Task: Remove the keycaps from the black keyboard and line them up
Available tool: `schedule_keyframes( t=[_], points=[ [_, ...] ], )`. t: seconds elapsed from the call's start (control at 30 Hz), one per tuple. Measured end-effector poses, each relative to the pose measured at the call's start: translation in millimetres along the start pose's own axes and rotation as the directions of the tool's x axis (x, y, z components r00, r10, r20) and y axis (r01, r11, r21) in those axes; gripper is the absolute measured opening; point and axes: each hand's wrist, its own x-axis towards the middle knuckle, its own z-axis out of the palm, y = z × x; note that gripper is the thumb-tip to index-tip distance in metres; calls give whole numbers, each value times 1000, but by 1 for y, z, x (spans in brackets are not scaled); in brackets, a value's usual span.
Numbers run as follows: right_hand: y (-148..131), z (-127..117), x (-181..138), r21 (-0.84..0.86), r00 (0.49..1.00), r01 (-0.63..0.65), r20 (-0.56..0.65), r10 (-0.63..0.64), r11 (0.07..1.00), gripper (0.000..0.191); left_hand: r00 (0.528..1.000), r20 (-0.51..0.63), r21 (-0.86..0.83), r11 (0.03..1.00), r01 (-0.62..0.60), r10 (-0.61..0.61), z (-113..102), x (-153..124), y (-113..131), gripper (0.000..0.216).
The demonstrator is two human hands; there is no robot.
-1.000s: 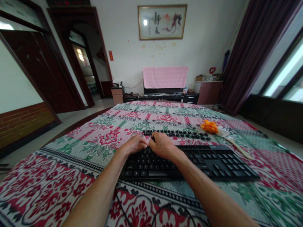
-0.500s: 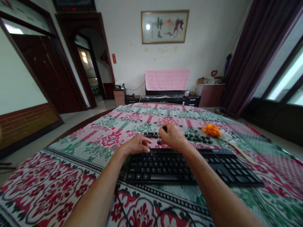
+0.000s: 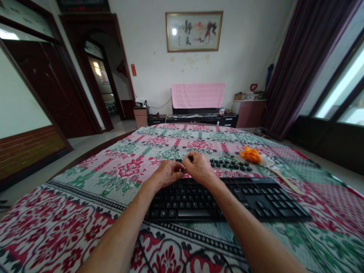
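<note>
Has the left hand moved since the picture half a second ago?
Yes: judged against the keyboard, the left hand has shifted rightward, closer to the right hand.

A bare left forearm [image 3: 119, 227] slants up from the lower left, a bare right forearm [image 3: 250, 227] from the lower right; mid-frame, the bent-fingered left hand [image 3: 168, 173] sits just beside the curled right hand [image 3: 199, 167].

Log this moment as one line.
right hand: gripping black piece | left hand: fingertips close by | keyboard: on tablecloth | loose keys: spread beyond keyboard
</note>
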Motion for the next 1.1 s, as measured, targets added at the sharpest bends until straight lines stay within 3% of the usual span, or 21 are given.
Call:
schedule_keyframes(
  t=[0.17,0.33,0.53,0.73,0.83,0.97,1.1],
  points=[
    [7,5,3,25,997,-78,14,78,997,23,998,9,87,995,-57,57,4,1,-9,29],
    [12,10,2,56,994,-96,47,94,994,24,1000,-18,13,1000,-7,7,7,3,-15,27],
    [12,12,2,23,997,-80,13,79,997,22,997,-58,237,971,-29,44,11,1,-11,26],
    [21,18,4,71,990,-132,52,129,989,23,998,-58,190,981,-26,37,15,1,-13,23],
    [26,23,5,113,990,-134,65,127,985,23,997,-69,283,959,-12,33,13,2,-13,21],
    [30,24,7,96,992,-128,28,125,987,23,994,-111,439,896,66,-18,13,4,-12,20],
    [37,21,10,40,992,-128,-3,128,991,23,970,-199,427,879,213,-138,12,6,-19,23]
  ],
)
